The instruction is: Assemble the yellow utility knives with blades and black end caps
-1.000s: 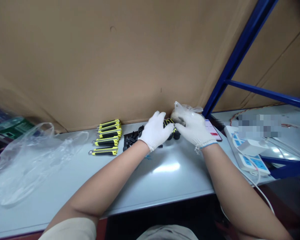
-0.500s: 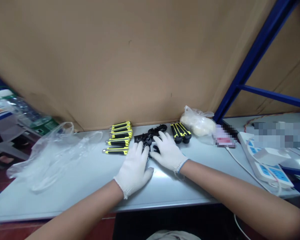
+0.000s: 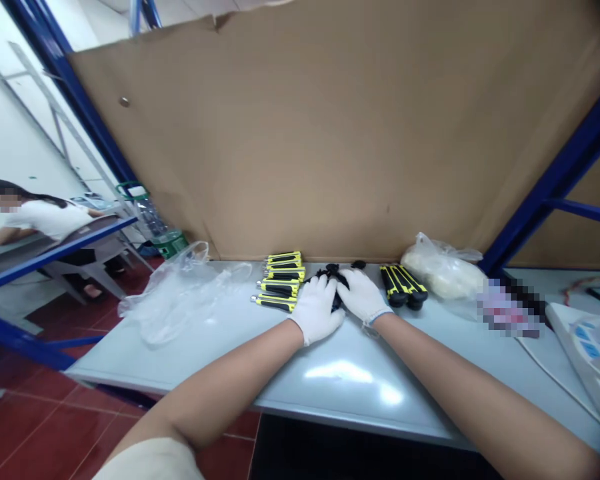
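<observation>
Both hands wear white knitted gloves and lie over a small heap of black plastic parts (image 3: 333, 269) at the middle of the table. My left hand (image 3: 316, 310) rests palm down on the near left side, fingers stretched forward. My right hand (image 3: 361, 293) covers the right side, its fingers extended and nearly meeting the left ones. Most of the heap is hidden under the gloves. To the left is a column of yellow-and-black utility knives (image 3: 279, 287). On the right, several more utility knives (image 3: 403, 287) lie side by side with rounded black ends towards me.
A clear plastic bag (image 3: 173, 303) is crumpled at the left; a tied bag with pale contents (image 3: 445, 267) sits at the right. Further right are a power strip (image 3: 580, 347) and white cable (image 3: 555, 373). A cardboard panel (image 3: 300, 133) stands behind. Another person (image 3: 50, 217) sits far left.
The camera view has swung left and up, bringing the seated person into sight. My hands have pushed further forward over the black parts and drawn closer together.
</observation>
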`<control>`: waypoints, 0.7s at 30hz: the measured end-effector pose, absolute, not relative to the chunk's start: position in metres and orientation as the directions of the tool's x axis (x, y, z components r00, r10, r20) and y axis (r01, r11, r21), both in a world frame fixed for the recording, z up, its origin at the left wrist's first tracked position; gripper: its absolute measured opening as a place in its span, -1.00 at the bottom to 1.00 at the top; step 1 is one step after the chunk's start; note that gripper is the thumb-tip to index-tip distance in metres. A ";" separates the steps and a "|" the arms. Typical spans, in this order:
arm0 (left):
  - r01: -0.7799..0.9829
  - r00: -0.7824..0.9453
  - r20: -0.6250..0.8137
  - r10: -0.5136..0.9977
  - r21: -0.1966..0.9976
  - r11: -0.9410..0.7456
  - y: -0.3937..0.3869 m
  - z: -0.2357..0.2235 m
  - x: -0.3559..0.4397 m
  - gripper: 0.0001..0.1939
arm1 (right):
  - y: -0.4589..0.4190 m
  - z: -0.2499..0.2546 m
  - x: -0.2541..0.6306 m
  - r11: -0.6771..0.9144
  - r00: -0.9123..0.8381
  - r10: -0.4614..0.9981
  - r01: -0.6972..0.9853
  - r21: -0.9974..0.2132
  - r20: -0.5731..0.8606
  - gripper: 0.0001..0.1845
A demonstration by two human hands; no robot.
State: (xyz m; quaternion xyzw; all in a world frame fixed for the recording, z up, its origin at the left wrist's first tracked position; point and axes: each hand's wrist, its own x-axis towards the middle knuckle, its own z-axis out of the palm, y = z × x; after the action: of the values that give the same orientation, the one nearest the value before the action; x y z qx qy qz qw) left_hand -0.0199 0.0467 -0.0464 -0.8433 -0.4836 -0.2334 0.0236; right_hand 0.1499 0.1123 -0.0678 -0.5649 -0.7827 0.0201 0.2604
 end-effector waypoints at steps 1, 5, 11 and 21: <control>0.821 0.432 0.425 0.795 0.179 -0.542 0.043 -0.041 -0.021 -0.40 | 0.112 -0.068 0.151 0.371 -0.230 0.888 0.869 -0.327 0.398 -0.61; 0.818 0.451 0.425 0.785 0.155 -0.554 0.028 -0.011 -0.043 -0.60 | 0.111 -0.070 0.151 0.359 -0.196 0.881 0.869 -0.340 0.430 -0.55; 0.937 0.253 0.394 0.884 0.127 -0.325 -0.001 0.002 -0.126 -0.74 | 0.103 -0.070 0.151 0.415 -0.220 0.848 0.842 -0.344 0.482 -0.57; 0.964 0.240 0.196 0.951 0.070 -0.258 -0.007 -0.031 -0.167 -0.66 | 0.044 -0.035 0.116 0.748 -0.647 0.629 0.655 -0.108 0.430 -0.84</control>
State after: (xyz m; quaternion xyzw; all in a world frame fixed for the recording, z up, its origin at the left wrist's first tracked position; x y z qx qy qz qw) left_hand -0.1667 -0.0071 -0.0307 -0.7868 -0.6083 -0.0994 0.0322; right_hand 0.1162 0.0436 -0.0345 -0.3540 -0.9071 -0.0288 0.2261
